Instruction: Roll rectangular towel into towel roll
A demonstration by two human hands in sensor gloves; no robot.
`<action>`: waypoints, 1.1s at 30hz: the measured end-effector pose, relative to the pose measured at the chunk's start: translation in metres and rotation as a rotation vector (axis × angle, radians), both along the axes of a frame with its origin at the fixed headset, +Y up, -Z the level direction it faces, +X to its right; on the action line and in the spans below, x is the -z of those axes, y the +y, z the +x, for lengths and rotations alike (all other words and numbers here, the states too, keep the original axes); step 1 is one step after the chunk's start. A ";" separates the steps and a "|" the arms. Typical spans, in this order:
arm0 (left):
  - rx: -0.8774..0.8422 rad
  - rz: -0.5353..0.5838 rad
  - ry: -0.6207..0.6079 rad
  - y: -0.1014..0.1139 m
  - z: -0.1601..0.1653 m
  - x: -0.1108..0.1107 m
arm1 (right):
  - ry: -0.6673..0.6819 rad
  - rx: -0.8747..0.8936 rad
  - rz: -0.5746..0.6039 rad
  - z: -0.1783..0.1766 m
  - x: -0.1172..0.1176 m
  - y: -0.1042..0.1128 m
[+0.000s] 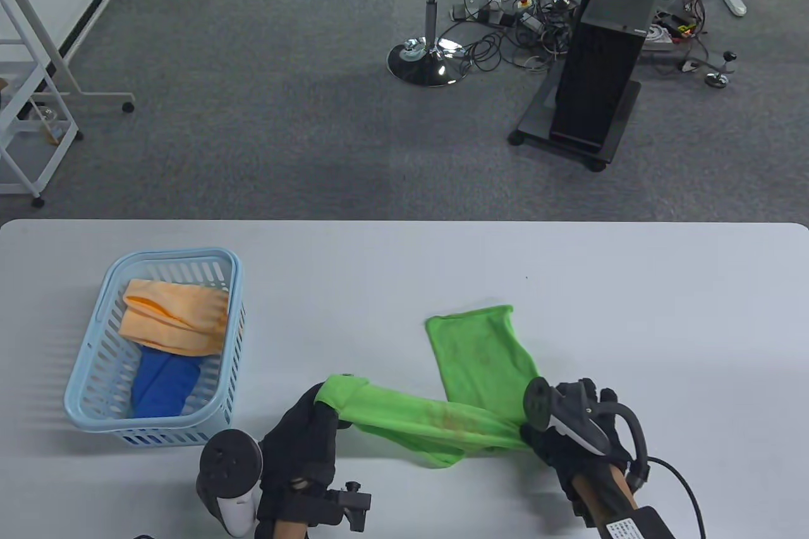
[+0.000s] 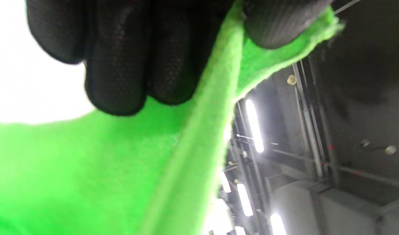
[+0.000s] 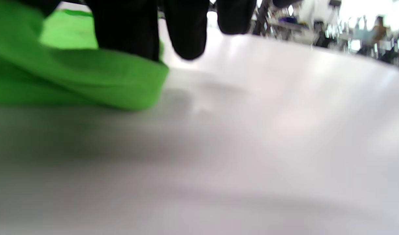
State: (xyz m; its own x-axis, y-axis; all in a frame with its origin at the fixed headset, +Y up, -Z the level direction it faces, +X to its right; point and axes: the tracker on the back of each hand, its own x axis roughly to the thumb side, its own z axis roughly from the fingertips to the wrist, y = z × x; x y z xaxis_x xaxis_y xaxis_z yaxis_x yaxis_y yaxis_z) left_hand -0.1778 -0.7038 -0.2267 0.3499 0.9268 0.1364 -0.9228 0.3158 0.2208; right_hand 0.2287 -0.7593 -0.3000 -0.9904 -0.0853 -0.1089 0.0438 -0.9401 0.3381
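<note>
Left wrist view shows black gloved fingers [image 2: 121,65] curled together over a fold of the green towel [image 2: 88,169], with the thumb pressed against the cloth from the other side, so that one end of the towel is pinched in the left hand [image 2: 147,45]. Right wrist view shows the fingers [image 3: 127,29] of the right hand hanging down onto the towel's other bunched end, the cloth bulging beneath them close to the table [image 3: 251,147]; whether they clamp it there is blurred, but in the table view the right hand [image 1: 572,431] is closed round that end. Between the two hands the towel [image 1: 436,422] stretches as a gathered, sagging band, raised off the table near its front edge, with the left hand [image 1: 303,438] holding its end up at the left. From the right hand a flatter flap of the towel runs away toward the middle of the table and lies on the surface, its far hem roughly straight. It is not rolled. Well to the left stands a pale blue basket [image 1: 101,311], apart from the towel, holding an orange cloth [image 1: 174,318] at the far end and a blue cloth [image 1: 161,384] nearer the person.
</note>
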 end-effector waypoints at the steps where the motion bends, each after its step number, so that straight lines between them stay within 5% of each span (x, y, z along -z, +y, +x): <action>1: 0.025 0.000 0.008 0.000 0.001 0.000 | -0.030 0.058 -0.009 0.009 -0.002 0.001; 7: 0.085 -0.042 0.085 0.000 0.000 0.000 | -0.176 0.313 0.210 0.064 -0.016 0.020; 12: 0.132 -0.075 0.082 -0.004 0.001 0.002 | -0.098 0.326 0.178 0.069 -0.020 0.005; 16: 0.092 -0.092 -0.003 -0.009 0.002 0.005 | 0.010 0.287 0.031 0.039 -0.018 -0.008; 21: 0.121 -0.114 0.017 -0.008 0.002 0.003 | 0.123 0.295 0.094 -0.001 -0.022 0.006; 26: 0.260 -0.258 -0.042 -0.010 -0.004 0.004 | 0.140 0.230 0.055 -0.010 -0.025 0.005; 33: 0.240 -0.137 -0.013 -0.003 -0.005 0.002 | 0.109 0.243 -0.015 0.018 -0.015 -0.018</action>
State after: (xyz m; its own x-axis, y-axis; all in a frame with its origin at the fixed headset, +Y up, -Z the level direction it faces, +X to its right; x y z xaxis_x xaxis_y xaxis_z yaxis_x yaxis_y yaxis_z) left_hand -0.1824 -0.7073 -0.2290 0.5603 0.8280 0.0216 -0.8206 0.5514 0.1500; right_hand 0.2468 -0.7770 -0.2846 -0.9878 0.1559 -0.0013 -0.1460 -0.9222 0.3581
